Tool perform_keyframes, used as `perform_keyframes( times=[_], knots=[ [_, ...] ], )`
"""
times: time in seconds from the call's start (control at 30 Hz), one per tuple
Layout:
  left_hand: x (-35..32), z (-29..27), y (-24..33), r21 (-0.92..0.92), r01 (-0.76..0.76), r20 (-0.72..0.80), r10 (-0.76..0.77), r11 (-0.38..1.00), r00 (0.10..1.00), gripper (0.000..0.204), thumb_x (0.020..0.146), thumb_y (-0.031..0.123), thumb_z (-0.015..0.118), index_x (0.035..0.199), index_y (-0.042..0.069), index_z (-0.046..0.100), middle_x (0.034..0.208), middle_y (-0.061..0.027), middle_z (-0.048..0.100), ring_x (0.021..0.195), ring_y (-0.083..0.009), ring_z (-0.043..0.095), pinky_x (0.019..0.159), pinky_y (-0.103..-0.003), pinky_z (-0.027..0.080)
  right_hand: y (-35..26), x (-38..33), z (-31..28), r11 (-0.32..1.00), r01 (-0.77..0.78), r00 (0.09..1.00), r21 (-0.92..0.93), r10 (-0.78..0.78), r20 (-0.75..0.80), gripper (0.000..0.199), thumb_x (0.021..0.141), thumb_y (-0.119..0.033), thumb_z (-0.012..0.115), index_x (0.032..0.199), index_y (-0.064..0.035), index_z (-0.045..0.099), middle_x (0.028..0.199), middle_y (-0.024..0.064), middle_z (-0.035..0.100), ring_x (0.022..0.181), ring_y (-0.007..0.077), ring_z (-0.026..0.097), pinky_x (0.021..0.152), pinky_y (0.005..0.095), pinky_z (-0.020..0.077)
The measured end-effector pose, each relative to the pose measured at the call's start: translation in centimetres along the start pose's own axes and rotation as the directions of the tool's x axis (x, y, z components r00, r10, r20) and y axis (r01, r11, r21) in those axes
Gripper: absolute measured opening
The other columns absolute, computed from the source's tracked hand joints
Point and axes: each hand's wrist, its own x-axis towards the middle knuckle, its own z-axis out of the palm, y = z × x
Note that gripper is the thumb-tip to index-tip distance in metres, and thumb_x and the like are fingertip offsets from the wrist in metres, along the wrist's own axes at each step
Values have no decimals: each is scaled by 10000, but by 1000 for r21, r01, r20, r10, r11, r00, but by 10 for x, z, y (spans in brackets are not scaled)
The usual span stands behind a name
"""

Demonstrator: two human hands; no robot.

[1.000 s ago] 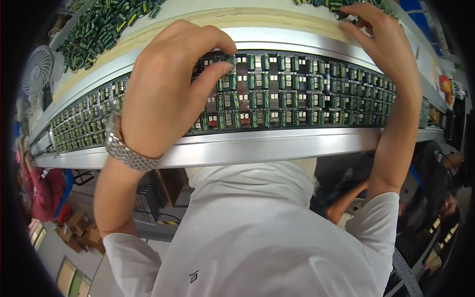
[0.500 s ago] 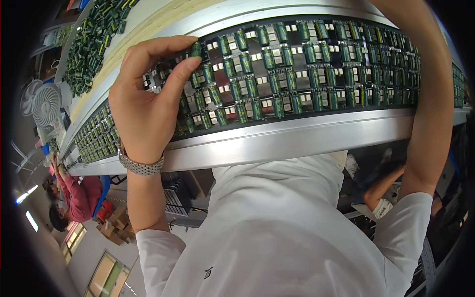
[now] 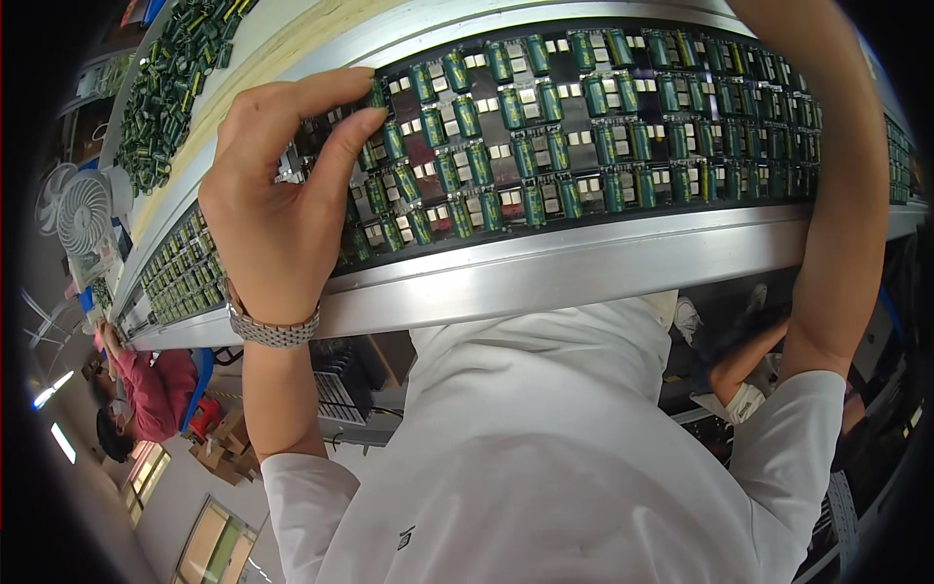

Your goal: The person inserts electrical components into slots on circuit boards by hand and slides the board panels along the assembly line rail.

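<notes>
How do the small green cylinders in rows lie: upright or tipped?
Tipped: the small green cylinders lie on their sides, long flanks showing from above.

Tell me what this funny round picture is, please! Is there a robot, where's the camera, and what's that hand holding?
No robot here, just a person. The camera sits on their head and looks down, so you see their own white shirt. Its very wide lens makes straight things look bent.

The left hand, with a watch on its wrist, seems to pinch a small green cylinder between thumb and finger. Of the other arm, you see the right forearm; its hand is out of the picture.

Behind the metal rail sit rows of green cylinders with little pale blocks. More lie in a loose pile at upper left.
</notes>
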Motion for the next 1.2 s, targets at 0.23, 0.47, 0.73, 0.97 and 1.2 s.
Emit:
perform_keyframes(
  times=[0.23, 0.47, 0.73, 0.97, 1.2],
  knots=[
    [6, -1, -4, -13, -57, 59, 58, 998, 997, 139, 876, -42, 733, 1011, -29, 762, 1106, -144, 771, 1077, -287, 699, 1029, -387, 486, 19, 5, 27, 996, -15, 1000, 85, 17, -23, 170, 895, -88, 635, 957, 39, 729, 1000, 207, 715, 953, 405, 691, 892, 454, 553],
    [-4, -11, -18, 69, -29, 60, 25, 997, 998, 198, 986, 21, 674, 1164, -53, 722, 1156, -157, 737, 1060, -287, 678, 967, -381, 515, 4, 15, 28, 985, -85, 984, 152, 59, 166, 229, 846, -89, 594, 975, -46, 778, 1048, 192, 745, 1001, 402, 718, 876, 482, 574],
    [-4, -7, -21, 12, -25, 40, 24, 1000, 999, 153, 969, 21, 691, 1094, -46, 750, 1156, -150, 755, 1072, -287, 687, 991, -388, 508, 9, 11, 28, 994, -3, 981, 111, -18, 193, 156, 809, -73, 617, 861, -13, 752, 914, 203, 738, 910, 419, 723, 804, 496, 579],
    [17, -9, 13, 113, -190, 115, 177, 975, 978, 139, 852, 39, 768, 990, 37, 759, 1024, -120, 759, 1001, -318, 681, 968, -413, 472, 19, -4, 33, 987, -69, 988, 143, 47, 150, 153, 872, -119, 631, 890, -14, 740, 950, 188, 675, 949, 393, 688, 838, 492, 548],
    [0, 0, 1, -18, -15, -52, 14, 1000, 999, 184, 800, 13, 824, 971, 50, 769, 1009, -62, 776, 921, -238, 696, 878, -333, 517, 4, 5, 8, 970, -41, 983, 238, -4, 185, 162, 900, -69, 649, 978, 35, 745, 1033, 181, 697, 947, 369, 691, 868, 434, 556]
  ],
)
